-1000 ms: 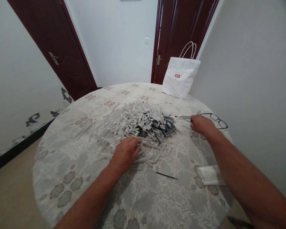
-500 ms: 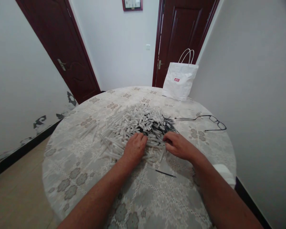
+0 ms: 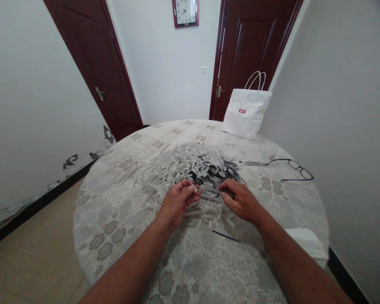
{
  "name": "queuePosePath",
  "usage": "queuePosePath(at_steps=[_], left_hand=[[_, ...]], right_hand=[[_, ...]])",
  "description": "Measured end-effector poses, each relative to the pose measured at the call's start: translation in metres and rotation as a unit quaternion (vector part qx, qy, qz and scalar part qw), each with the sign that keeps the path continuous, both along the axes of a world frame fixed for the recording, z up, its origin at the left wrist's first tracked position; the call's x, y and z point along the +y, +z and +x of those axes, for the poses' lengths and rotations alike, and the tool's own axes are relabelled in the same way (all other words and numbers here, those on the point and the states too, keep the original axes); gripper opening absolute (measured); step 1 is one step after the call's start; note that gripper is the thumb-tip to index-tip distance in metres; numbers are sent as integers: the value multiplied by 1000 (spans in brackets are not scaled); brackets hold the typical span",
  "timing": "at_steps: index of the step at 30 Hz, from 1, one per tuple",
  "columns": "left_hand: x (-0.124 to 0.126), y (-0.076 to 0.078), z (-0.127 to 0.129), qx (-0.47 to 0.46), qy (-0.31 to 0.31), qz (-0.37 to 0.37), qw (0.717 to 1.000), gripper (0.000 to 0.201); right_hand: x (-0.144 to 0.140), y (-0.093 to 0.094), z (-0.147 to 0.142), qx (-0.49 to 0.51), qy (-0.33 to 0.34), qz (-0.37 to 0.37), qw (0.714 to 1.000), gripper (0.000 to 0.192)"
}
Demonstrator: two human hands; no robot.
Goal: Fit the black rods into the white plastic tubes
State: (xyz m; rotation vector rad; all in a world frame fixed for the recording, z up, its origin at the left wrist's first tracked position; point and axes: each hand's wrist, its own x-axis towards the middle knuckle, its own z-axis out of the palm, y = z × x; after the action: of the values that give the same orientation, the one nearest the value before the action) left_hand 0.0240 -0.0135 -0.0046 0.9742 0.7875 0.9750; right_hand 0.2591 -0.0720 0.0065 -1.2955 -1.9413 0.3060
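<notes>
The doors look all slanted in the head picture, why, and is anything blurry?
Head view: a wide lens bends the edges, so the left door and right door lean; light is soft and even, no glare; the hands and pile are slightly soft.

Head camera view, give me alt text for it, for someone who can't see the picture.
Two bare hands, left hand and right hand, pick at the near edge of a heap of white tubes and thin black rods on a round table under a patterned cloth. Glasses and a white paper bag lie beyond.
</notes>
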Motion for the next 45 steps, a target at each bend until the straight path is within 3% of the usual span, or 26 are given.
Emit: queuePosePath(at_steps=[5,9,18,30,45], left_hand=[[2,0,-3,166,32,127,977,35],[-1,1,-3,203,10,169,964,29],[-2,3,-2,202,-1,168,965,28],[2,5,-8,219,-54,170,959,28],[4,8,-11,191,-80,154,966,26]], right_hand=[[0,-2,0,27,-14,14,999,13],[1,-2,3,25,-5,15,1000,12],[1,-1,10,16,6,-4,1000,13],[0,7,19,11,69,-7,998,16],[-1,6,11,-15,66,25,997,20]])
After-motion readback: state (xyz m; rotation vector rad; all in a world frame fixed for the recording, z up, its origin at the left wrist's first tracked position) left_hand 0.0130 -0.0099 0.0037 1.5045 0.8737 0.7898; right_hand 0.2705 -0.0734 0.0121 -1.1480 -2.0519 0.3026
